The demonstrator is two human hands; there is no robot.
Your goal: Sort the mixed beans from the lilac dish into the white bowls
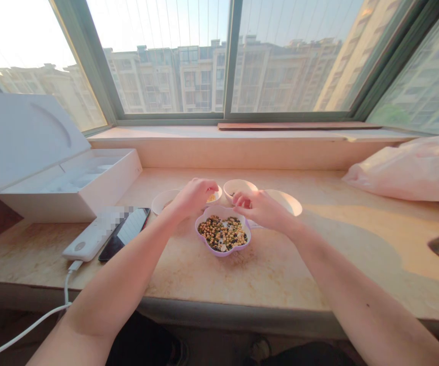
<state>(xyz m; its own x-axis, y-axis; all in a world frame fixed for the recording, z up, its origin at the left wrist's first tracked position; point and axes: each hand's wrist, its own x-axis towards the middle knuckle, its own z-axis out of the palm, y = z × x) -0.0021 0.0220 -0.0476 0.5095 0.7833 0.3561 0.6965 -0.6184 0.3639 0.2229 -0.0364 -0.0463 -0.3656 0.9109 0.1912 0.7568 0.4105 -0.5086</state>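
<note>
Nothing legible on the counter

From where I stand, I can't read a single word, brand or number. The power bank [86, 244] has a grey round spot at one end, with no figure I can make out, and a pixelated patch covers part of its other end. The phone [128, 234] shows only glare. The box [108, 185] and the bag [413, 170] give me no readable print either.

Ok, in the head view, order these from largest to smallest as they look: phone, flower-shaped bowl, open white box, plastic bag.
1. Open white box
2. Plastic bag, though cut off at the picture's edge
3. Flower-shaped bowl
4. Phone
</note>
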